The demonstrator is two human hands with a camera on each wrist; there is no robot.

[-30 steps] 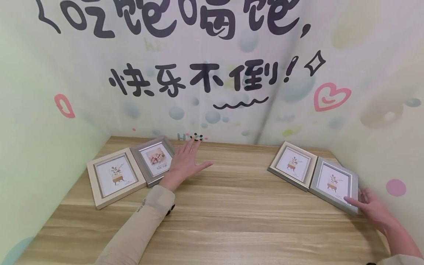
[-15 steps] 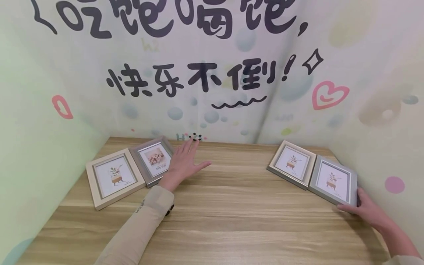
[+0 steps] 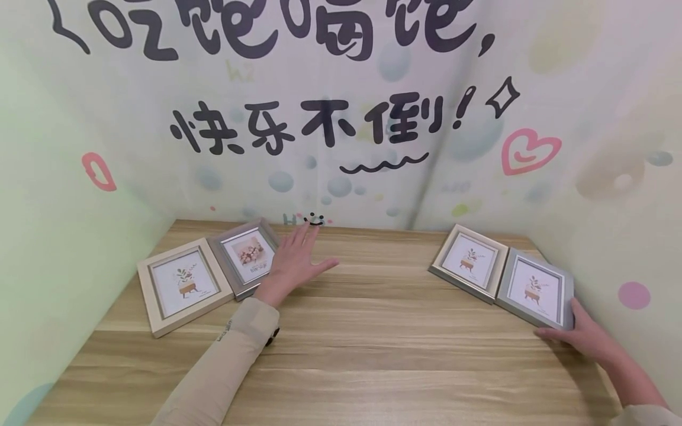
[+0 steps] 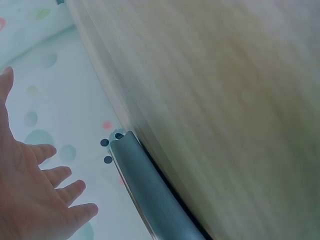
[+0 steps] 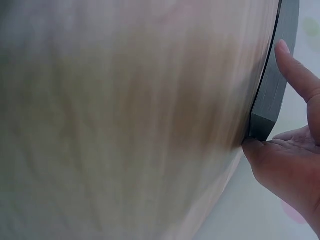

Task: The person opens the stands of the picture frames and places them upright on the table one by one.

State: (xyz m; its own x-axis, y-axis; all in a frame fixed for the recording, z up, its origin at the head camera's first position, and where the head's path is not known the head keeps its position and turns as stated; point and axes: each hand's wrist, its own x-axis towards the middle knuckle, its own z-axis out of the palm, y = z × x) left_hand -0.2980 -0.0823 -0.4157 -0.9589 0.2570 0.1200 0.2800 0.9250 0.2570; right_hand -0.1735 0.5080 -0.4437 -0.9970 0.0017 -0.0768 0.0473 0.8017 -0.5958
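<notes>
My left hand [image 3: 293, 263] has its fingers spread, covering the right edge of a mauve-grey picture frame [image 3: 226, 251] with a flower print. In the left wrist view that frame's dark edge [image 4: 150, 190] lies beside the spread hand [image 4: 37, 192], which holds nothing. At the right, my right hand [image 3: 588, 334] touches the lower right corner of a blue-grey picture frame [image 3: 508, 284] with a potted-plant print. The right wrist view shows the thumb [image 5: 300, 75] straight along the frame's near edge [image 5: 272, 90] and other fingers against its end. A champagne picture frame [image 3: 502, 254] adjoins it.
A cream picture frame [image 3: 151, 302] lies angled at the left, touching the mauve-grey one. All the frames lie face up on a wood-grain table [image 3: 373, 331]. Printed cloth walls [image 3: 362, 201] border its back and sides.
My right thumb has slid off the blue-grey frame's face to its near edge, and the fingers stay at its right end. That frame has shifted slightly. The left hand keeps its place.
</notes>
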